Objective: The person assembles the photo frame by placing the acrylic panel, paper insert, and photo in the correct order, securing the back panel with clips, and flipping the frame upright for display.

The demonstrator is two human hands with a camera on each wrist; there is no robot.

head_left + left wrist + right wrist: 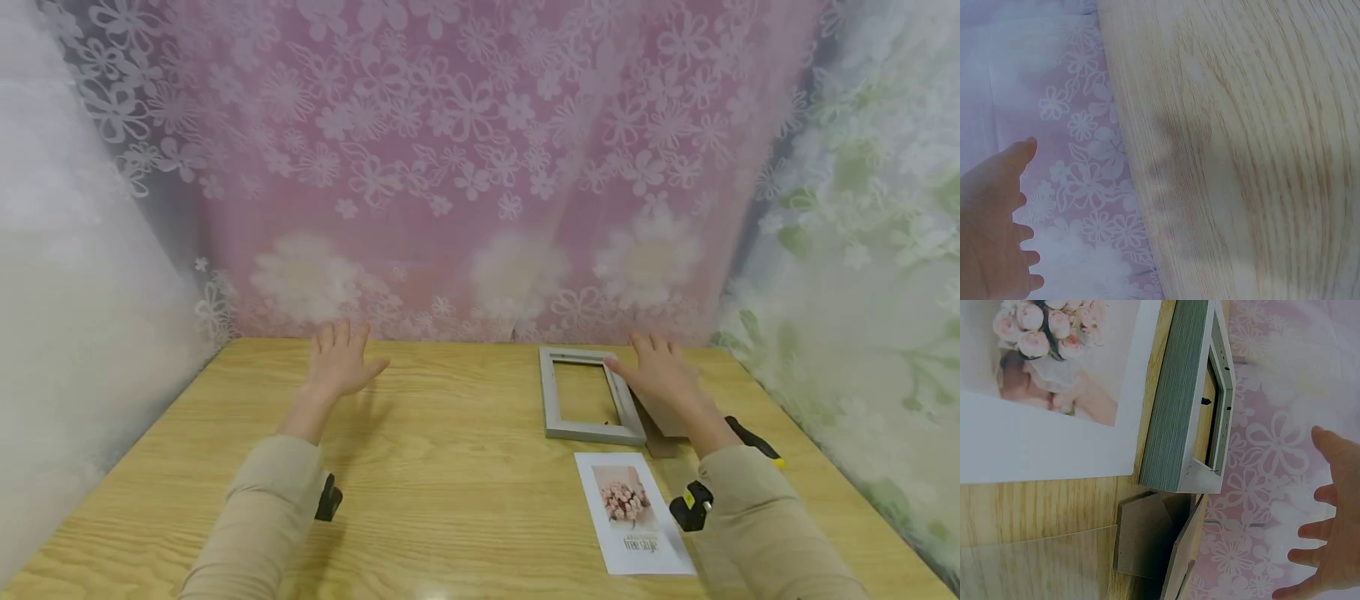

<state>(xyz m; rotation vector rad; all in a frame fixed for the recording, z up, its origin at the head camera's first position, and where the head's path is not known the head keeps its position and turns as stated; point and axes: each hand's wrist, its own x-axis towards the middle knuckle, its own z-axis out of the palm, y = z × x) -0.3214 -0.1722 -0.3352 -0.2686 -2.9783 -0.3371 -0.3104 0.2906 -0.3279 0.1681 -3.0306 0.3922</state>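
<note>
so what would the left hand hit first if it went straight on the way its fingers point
Most likely the pink floral curtain beyond the wood-grain tabletop; nothing shows between curtain and left hand, though the depth is hard to judge.

Table (450, 467): light wood-grain top, all parts on its right half. Grey frame (551, 396) lies near the far edge, wood showing through its opening. Flower print (632, 514) sits flat, nearer side of frame. Brown boards (1147, 534) just right of frame; contact unclear. Clear sheet (1041, 565) beside print. Black-and-yellow handle (753, 439) farther right, partly hidden.
</note>
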